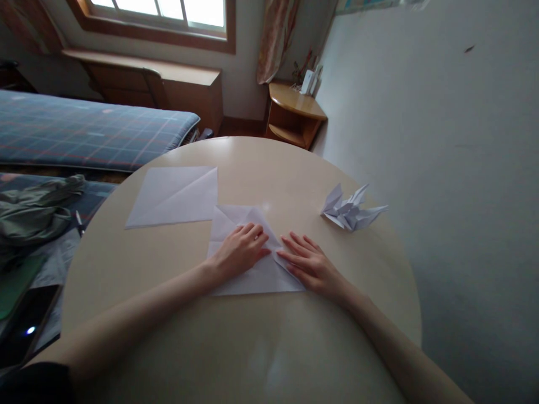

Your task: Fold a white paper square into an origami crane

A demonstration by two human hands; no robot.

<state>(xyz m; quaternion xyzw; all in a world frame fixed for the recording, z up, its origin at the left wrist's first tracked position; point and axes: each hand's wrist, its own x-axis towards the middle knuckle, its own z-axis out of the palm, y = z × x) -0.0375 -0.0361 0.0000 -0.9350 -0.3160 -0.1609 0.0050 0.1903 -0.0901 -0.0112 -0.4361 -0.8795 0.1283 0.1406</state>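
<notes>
A white sheet of paper (252, 279) with creases and a folded right side lies on the round table (236, 342). Over its middle rests my left hand (242, 248), its fingers curled and pressed together on the paper; whether they pinch a layer is hidden. My right hand (309, 264) lies flat with spread fingers at the sheet's right edge, fingertips touching the fold. Behind and left of this sheet is a second white sheet (177, 196) with a diagonal crease. Folded white paper figures (351, 210) stand in a cluster at the table's right.
Beyond the table stand a corner cabinet (297, 104) and a desk (185, 73) under the window. A plaid bed (92, 132) is at the left, with crumpled cloth (33, 216) and a dark phone (27, 322) nearer. The wall (471, 196) borders the right side.
</notes>
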